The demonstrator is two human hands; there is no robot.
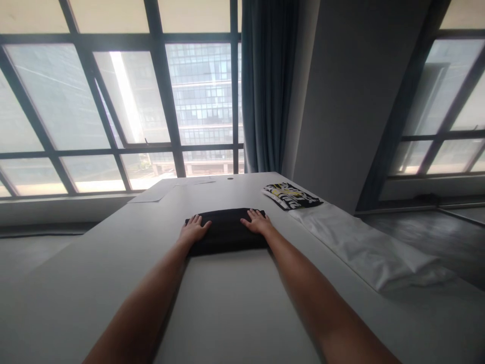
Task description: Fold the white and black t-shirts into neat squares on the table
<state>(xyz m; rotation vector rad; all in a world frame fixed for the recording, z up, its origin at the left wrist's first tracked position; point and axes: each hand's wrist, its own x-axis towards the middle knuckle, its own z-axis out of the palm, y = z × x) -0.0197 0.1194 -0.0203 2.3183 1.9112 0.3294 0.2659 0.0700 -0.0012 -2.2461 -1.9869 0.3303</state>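
On white table (113, 263) | fingers (197, 220) flat, spread, gripping nothing | left hand (194, 228) and right hand (258, 221) pressed on ends of folded black cloth (226, 230) | patterned cloth (291, 195) and white fabric (359, 242) right | paper (151, 194) far left.

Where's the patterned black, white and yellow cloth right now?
In the head view, the patterned cloth lies folded on the table beyond and to the right of the right hand, at the far end of the white cloth.
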